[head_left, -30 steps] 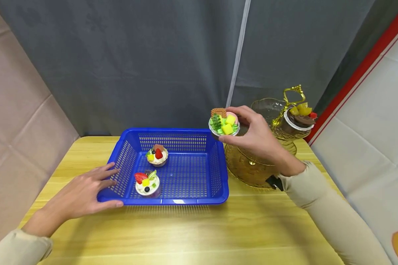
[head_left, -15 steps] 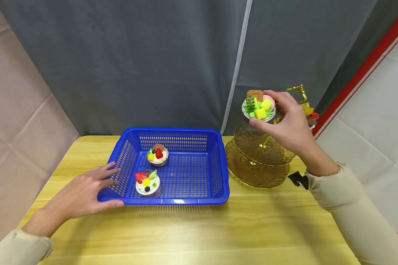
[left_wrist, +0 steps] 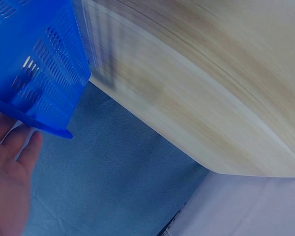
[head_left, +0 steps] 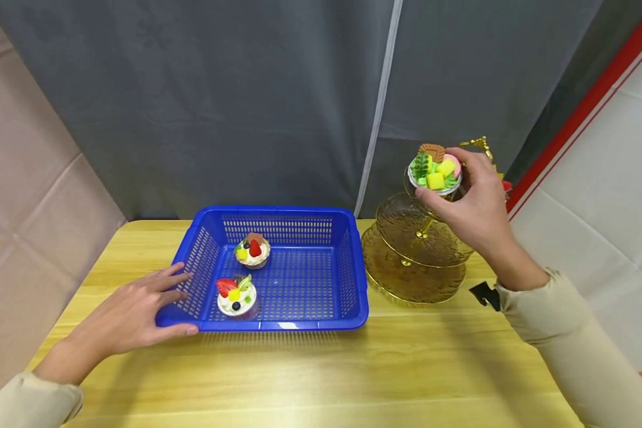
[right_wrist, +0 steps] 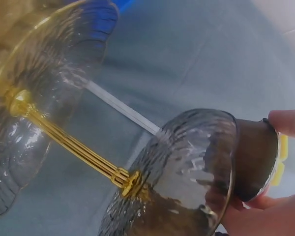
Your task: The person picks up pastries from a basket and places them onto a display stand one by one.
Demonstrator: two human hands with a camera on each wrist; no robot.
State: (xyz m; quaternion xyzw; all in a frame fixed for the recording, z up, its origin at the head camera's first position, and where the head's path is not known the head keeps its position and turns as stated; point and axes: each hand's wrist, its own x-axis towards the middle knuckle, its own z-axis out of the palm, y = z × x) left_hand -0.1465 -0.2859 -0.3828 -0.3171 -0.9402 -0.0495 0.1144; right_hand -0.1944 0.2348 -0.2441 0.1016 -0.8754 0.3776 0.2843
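My right hand pinches a cupcake between thumb and fingers. It has green cream, yellow cubes and a square biscuit on top. In the right wrist view, its dark cup is upright against the top glass plate of a gold tiered stand. My left hand rests with spread fingers at the left end of a blue basket, its thumb along the near rim. In the basket are a strawberry-topped tart and a white-cream cup with fruit.
Behind my right hand, a red topping of another cupcake shows on the stand's top tier, mostly hidden. The stand's gold handle rises there. A grey curtain hangs behind the wooden table.
My right hand has carried the green cupcake from over the basket's right end, right and up to the stand's top tier, now covering the chocolate cupcake there. My left hand has stayed put.
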